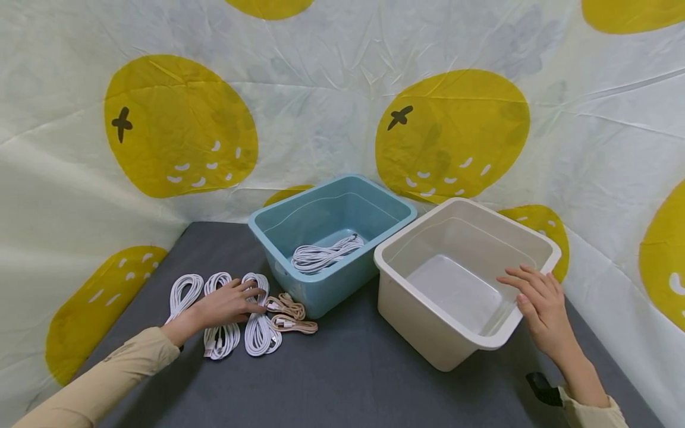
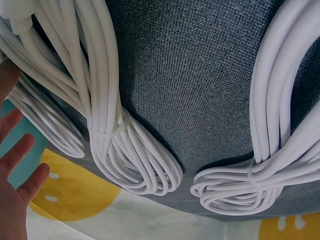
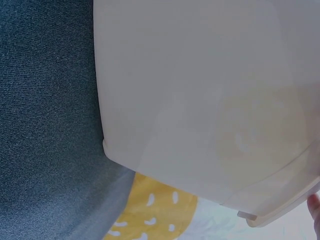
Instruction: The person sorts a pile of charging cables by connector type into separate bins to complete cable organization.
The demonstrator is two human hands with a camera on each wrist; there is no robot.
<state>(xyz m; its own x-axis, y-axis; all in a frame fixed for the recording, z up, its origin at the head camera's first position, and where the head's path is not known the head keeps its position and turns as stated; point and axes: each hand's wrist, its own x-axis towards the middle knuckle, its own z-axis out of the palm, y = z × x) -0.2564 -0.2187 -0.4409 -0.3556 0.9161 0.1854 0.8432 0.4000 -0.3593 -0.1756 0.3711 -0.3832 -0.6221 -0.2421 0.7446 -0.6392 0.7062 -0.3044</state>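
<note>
A white coiled cable (image 1: 260, 336) beside the light-blue plastic tub (image 1: 348, 279) is overlain by the loosely spread left hand (image 1: 233, 302), nothing gripped, while the relaxed, empty right hand (image 1: 541, 303) is placed at the beige plastic tub (image 1: 417, 333); all loops should be gathered mid-coil

White cables (image 1: 259, 334), beige tub (image 1: 423, 321)
</note>
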